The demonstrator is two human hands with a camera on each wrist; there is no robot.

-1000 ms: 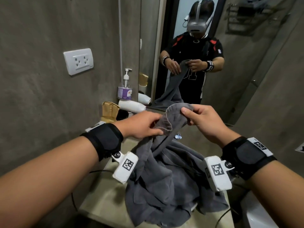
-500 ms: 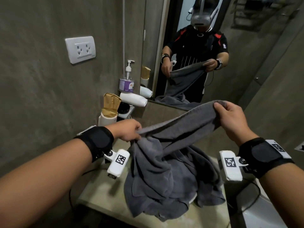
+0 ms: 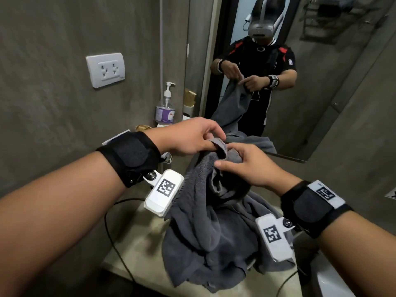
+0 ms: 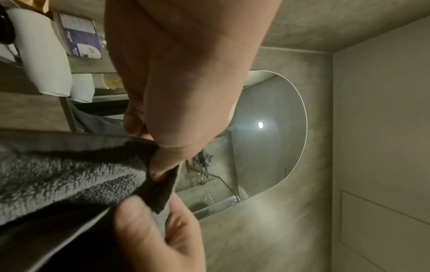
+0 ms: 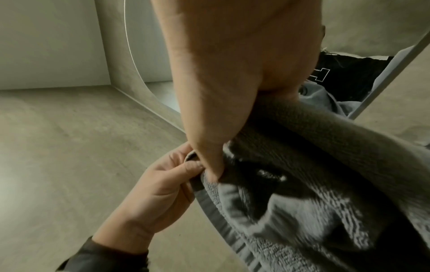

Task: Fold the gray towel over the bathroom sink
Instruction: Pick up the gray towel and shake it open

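The gray towel [image 3: 214, 232] hangs from both hands in a bunched heap, its lower part lying on the beige counter [image 3: 132, 249]; the sink basin is hidden under it. My left hand [image 3: 216, 142] pinches a top corner of the towel [image 4: 58, 174] between thumb and fingers. My right hand [image 3: 227, 159] is right beside it, thumb and fingers gripping the towel [image 5: 302, 184] just below that corner. In the right wrist view the two hands nearly touch at the towel's hemmed edge.
A mirror [image 3: 278, 82] backs the counter and reflects the person with the towel. A pump bottle [image 3: 166, 108] and a brown paper bag [image 3: 142, 127] stand at the back left, under a wall socket [image 3: 105, 70]. A black cable [image 3: 115, 243] runs over the counter's left edge.
Half a second ago the hands were spread apart with the towel's edge stretched between them. The right hand has since come back left and down to meet the left hand at one corner.
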